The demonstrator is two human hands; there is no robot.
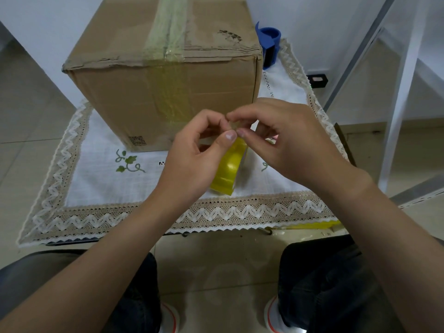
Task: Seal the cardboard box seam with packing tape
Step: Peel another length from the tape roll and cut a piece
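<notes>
1. A closed cardboard box [165, 75] is standing on a small table covered by a white tablecloth [101, 169] with a beige zigzag lace border and green embroidered vines.
2. Yellowish packing tape [168, 37] is running along the top seam of the box and continuing down the front face toward the person.
3. A roll of yellow packing tape [229, 168] is sitting upright on its edge on the cloth, just in front of the box and partly hidden behind the left hand.
4. The left hand [192, 155] is curling around the upper part of the roll, with thumb and forefinger pressed together at the roll's top.
5. The right hand [286, 140] is meeting it from the other side, its thumb and forefinger pinching at the same spot, fingertips of both hands touching.
6. What lies between the fingertips appears to be the tape's loose end; it is too thin and clear to confirm.
7. A blue tape dispenser [270, 43] is standing on the cloth behind the box's right far corner.
8. A strip of yellow material [310, 224] is showing at the table's near right edge.
9. The person is sitting, with dark trousers and white shoes visible below the table edge.
</notes>
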